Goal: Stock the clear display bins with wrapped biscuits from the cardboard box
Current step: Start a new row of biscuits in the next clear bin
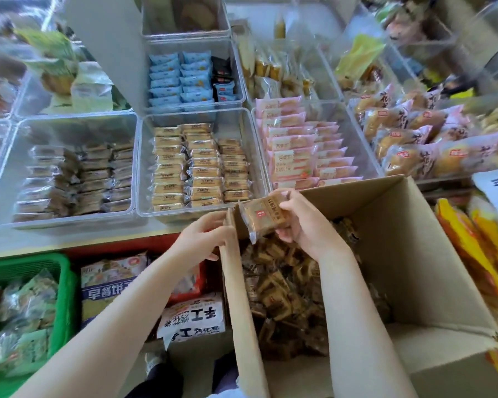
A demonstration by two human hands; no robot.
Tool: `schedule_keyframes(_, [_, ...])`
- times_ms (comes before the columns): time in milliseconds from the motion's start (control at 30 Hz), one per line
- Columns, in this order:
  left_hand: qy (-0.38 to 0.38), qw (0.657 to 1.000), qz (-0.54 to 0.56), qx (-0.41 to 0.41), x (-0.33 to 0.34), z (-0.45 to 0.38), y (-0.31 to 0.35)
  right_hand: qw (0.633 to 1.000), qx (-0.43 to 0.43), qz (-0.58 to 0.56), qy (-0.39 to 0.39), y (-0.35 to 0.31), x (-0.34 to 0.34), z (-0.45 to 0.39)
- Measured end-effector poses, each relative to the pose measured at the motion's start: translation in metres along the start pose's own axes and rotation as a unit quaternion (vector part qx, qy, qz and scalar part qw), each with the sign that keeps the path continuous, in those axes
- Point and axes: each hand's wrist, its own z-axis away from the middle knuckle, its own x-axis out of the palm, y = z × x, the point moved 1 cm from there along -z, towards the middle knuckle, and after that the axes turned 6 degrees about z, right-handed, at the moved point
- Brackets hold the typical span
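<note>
An open cardboard box (408,254) stands in front of me, its bottom covered with several brown wrapped biscuits (282,285). My right hand (305,222) holds a small stack of brown wrapped biscuits (263,218) above the box's far left corner. My left hand (210,237) grips the box's left wall near that corner. Just beyond lies a clear bin (242,122) with neat rows of tan wrapped biscuits (196,165). Left of it, another clear bin (69,124) holds darker wrapped biscuits (78,176).
More clear bins hold blue packets (181,79) behind and pink packets (296,147) to the right. A green basket (65,285) of packets sits low on the left, bagged snacks (193,317) beside the box, yellow packs (477,248) to the right.
</note>
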Motion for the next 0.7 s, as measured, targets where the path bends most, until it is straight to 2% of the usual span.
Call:
schedule_keyframes(200, [0.178, 0.982, 0.015, 0.060, -0.118, 0.008, 0.000, 0.998, -0.048, 0.022, 0.028, -0.026, 0.107, -0.017])
schedule_keyframes(300, [0.263, 0.956, -0.081, 0.097, -0.198, 0.005, -0.027, 0.997, -0.034, 0.048, 0.047, -0.024, 0.170, -0.040])
schedule_keyframes(467, [0.395, 0.884, -0.217, 0.123, -0.336, -0.011, -0.081, 0.994, -0.020, 0.090, 0.051, -0.006, 0.273, -0.092])
schedule_keyframes(533, [0.396, 0.873, -0.263, 0.110, -0.376, -0.023, -0.091, 0.990, -0.025, 0.125, 0.058, 0.003, 0.310, -0.118])
schedule_keyframes(600, [0.354, 0.871, -0.328, 0.095, -0.404, -0.038, -0.096, 0.978, -0.046, 0.188, 0.081, 0.009, 0.343, -0.143])
schedule_keyframes(700, [0.279, 0.897, -0.338, 0.066, -0.428, -0.059, -0.104, 0.935, -0.095, 0.319, 0.125, 0.004, 0.383, -0.177])
